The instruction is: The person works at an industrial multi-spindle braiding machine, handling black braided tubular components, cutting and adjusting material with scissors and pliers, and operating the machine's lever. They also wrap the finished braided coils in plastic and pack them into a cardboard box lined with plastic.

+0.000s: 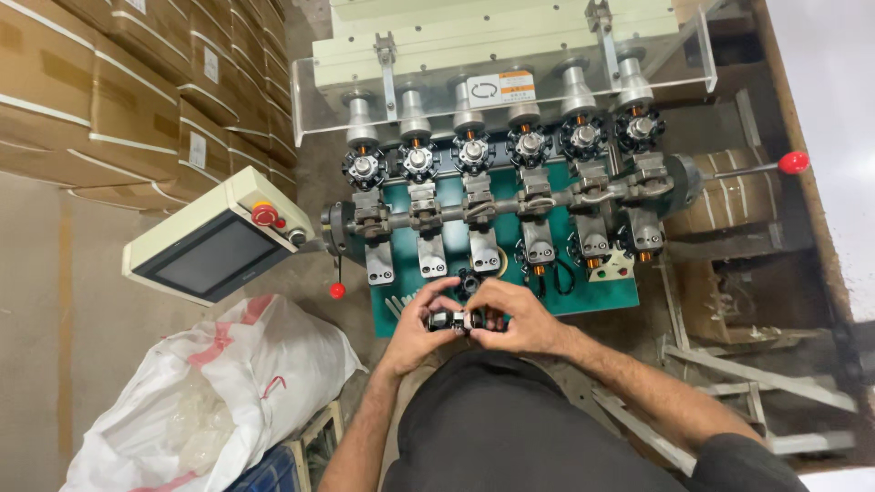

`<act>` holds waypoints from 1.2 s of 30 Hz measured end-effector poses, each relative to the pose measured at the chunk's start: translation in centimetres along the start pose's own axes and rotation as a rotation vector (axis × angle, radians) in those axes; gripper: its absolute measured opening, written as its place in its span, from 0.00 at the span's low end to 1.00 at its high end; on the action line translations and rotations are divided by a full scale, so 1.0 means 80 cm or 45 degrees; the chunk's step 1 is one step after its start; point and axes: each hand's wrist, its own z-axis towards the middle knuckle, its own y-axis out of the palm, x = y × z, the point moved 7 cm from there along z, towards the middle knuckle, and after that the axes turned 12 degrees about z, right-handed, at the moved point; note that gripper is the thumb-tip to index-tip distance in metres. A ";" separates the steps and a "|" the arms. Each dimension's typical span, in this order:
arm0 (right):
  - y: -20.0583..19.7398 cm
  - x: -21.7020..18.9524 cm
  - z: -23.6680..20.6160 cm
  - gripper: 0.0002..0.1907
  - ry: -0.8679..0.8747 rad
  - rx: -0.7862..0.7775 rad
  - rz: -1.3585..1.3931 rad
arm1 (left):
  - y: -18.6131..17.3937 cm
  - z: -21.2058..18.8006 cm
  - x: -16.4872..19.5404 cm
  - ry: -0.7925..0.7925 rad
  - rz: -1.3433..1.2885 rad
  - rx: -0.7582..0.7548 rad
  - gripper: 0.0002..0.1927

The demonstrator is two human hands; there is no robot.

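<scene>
Head view — small black part [453,320] pinched between both hands' fingers [436,308].

A bare concrete floor [82,301] fills the nine o'clock side. Stacked brown cardboard boxes [118,82] rise at ten o'clock. A cream winding machine [492,46] with a row of spindles stands at twelve o'clock, with a green base plate [592,296] below it. A cream control panel [214,241] with a dark screen juts out at nine o'clock. A white plastic sack [228,392] slumps at seven o'clock. A pale wall [829,109] runs along two o'clock. The light is even and dim.
</scene>
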 end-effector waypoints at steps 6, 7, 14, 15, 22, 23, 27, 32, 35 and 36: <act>0.057 0.179 -0.093 0.11 0.933 0.277 0.263 | 0.026 -0.024 -0.227 -1.104 -0.201 -0.316 0.29; 0.058 0.210 -0.106 0.12 1.083 0.316 0.298 | 0.024 -0.002 -0.253 -1.023 0.043 -0.237 0.27; 0.013 0.305 -0.082 0.20 0.950 0.814 -0.072 | 0.000 0.104 -0.217 0.079 1.239 0.610 0.25; 0.019 0.318 -0.083 0.24 1.128 0.797 0.115 | -0.001 0.118 -0.222 -0.031 1.076 0.545 0.25; 0.082 0.324 -0.089 0.41 1.373 1.210 1.066 | 0.005 0.117 -0.252 -0.564 0.812 0.270 0.33; 0.089 0.327 -0.094 0.39 1.388 1.331 1.212 | 0.011 0.108 -0.255 -0.556 0.798 0.248 0.34; 0.101 0.337 -0.127 0.29 1.331 1.441 1.815 | 0.048 0.062 -0.266 -0.471 0.840 0.000 0.35; 0.052 0.309 -0.273 0.23 1.313 1.291 1.814 | 0.092 0.033 -0.294 -0.852 0.476 -0.260 0.39; -0.008 0.254 -0.420 0.23 1.162 1.575 1.778 | 0.107 0.077 -0.274 -0.439 0.375 -0.183 0.40; -0.027 0.230 -0.473 0.24 1.065 1.658 1.714 | 0.114 0.093 -0.271 -0.340 0.337 -0.178 0.40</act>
